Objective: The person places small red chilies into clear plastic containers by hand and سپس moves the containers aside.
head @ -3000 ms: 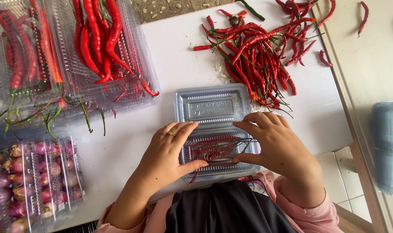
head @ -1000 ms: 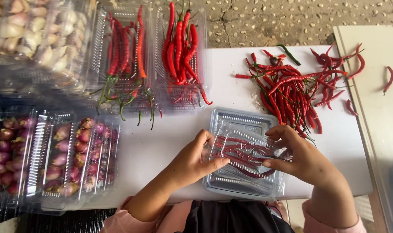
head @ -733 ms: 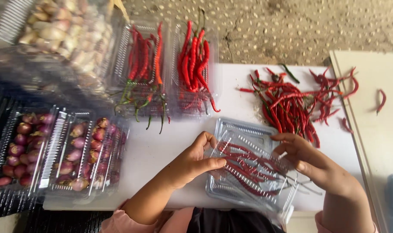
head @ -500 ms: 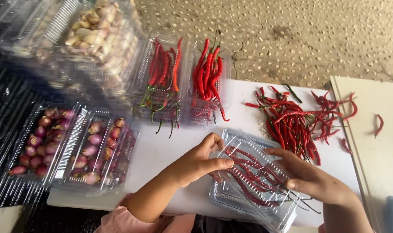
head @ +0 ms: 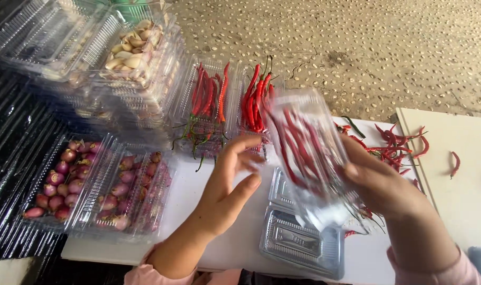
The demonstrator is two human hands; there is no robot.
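Box of chillies [head: 304,158] now lifted clear of table [head: 240,248], raised and tilted in right hand [head: 380,182]; half a second ago still low against tabletop under both hands, three seconds ago flat and being pressed shut. Blurred now from motion. Left hand [head: 227,187] no longer gripping box edge, fingers spread just beside it. Empty tray [head: 301,240], earlier hidden beneath box, now exposed on table. View swung left and up: more gravel ground, garlic boxes [head: 129,50] and shallot boxes [head: 92,184] brought into frame, loose chilli pile [head: 393,145] pushed toward right edge, partly behind right hand.
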